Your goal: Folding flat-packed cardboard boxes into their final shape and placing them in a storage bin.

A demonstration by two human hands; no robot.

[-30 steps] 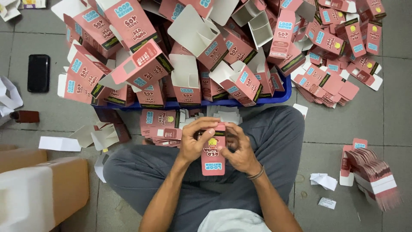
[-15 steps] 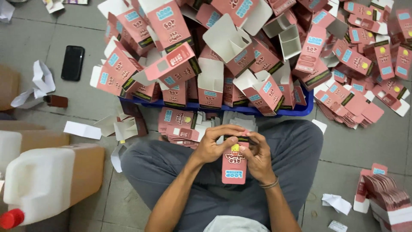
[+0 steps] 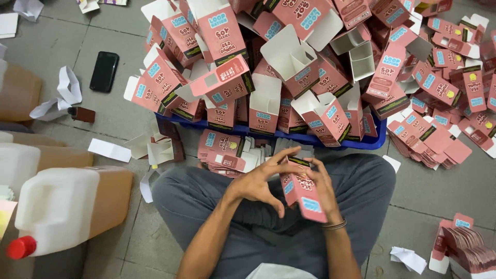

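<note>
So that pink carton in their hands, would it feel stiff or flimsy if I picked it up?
Probably light and a bit flimsy: the carton looks like thin folded card, hollow like the open ones in the heap. It likely dents if squeezed, though its folded sides should hold shape. The left hand and right hand hold it with fingertips only, which suggests little weight.

Pink carton (image 3: pixel 302 191) with blue label patches, black band and yellow spot at centre frame; matching pink cartons (image 3: pixel 289 62) with white insides fill the top. Blue crate (image 3: pixel 372 142). Black phone (image 3: pixel 104 71) upper left. White jug (image 3: pixel 57 209), red cap, lower left. Grey trousers (image 3: pixel 175 196).
</note>
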